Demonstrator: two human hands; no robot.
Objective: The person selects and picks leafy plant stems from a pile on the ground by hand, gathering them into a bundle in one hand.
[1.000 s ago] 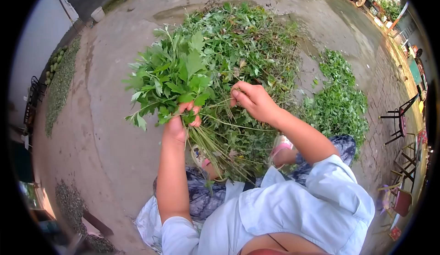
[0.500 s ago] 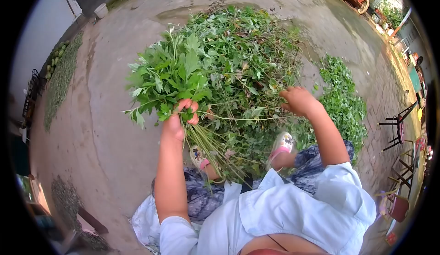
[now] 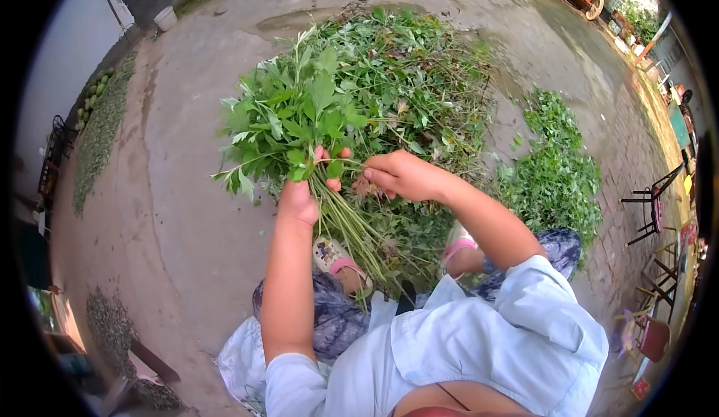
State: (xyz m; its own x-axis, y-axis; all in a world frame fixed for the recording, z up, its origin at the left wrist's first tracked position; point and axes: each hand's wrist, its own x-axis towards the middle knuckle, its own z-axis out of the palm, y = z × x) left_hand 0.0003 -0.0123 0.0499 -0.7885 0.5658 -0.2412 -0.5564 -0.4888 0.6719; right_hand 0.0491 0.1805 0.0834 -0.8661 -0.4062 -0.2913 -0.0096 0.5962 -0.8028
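Note:
My left hand (image 3: pixel 302 196) is wrapped round a bunch of leafy green stems (image 3: pixel 288 125). The lobed leaves fan out above the fist, and the long bare stalks trail down between my feet. Close to the right side of the bunch, my right hand (image 3: pixel 401 175) has thumb and fingers pinched together on a thin stem, most of it hidden by the fingers. Beneath and beyond both hands lies a large heap of cut greens (image 3: pixel 419 80), mixed with some browned leaves and stalks.
A smaller pile of leaves (image 3: pixel 554 162) lies to the right on the concrete. My shoes (image 3: pixel 341 256) stand at the heap's near edge. Chairs (image 3: pixel 655 200) line the right side. A white bucket (image 3: pixel 165 18) and a strip of drying plant matter (image 3: pixel 105 136) are at the left.
My right hand has moved left from over the heap to beside the bunch. The left hand and bunch have shifted slightly right.

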